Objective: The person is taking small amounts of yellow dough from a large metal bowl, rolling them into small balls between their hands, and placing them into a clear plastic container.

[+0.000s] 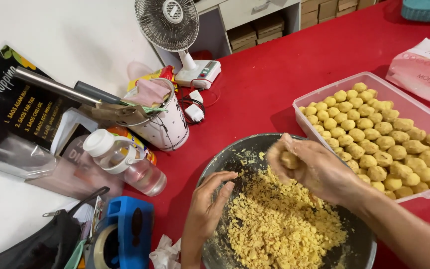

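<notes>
Seen from the head camera, a person works crumbly yellow dough (pixel 279 224) in a round metal bowl (pixel 215 164) at the near edge of a red table (pixel 260 84). The right hand (pixel 314 167) hovers over the bowl's far rim, its grip clenched around a small lump of dough (pixel 289 159) pressed between fingers and palm. The left hand (pixel 207 204) rests on the bowl's left inner wall, fingers loosely curved and holding nothing, its fingertips touching the edge of the crumbs.

Just beside the bowl, toward the table's right edge, a clear plastic tray (pixel 369 82) holds rows of finished dough balls (pixel 374 137), packed close and touching one another. A pink packet of tissues (pixel 424 69) lies beyond the tray, near the far right corner.

Along the table's left edge stand a white cup (pixel 167 124) stuffed with utensils, a clear bottle with a white cap (pixel 125 159) lying on its side, and a blue tape dispenser (pixel 125 234). A small white desk fan (pixel 170 25) stands at the far edge.
</notes>
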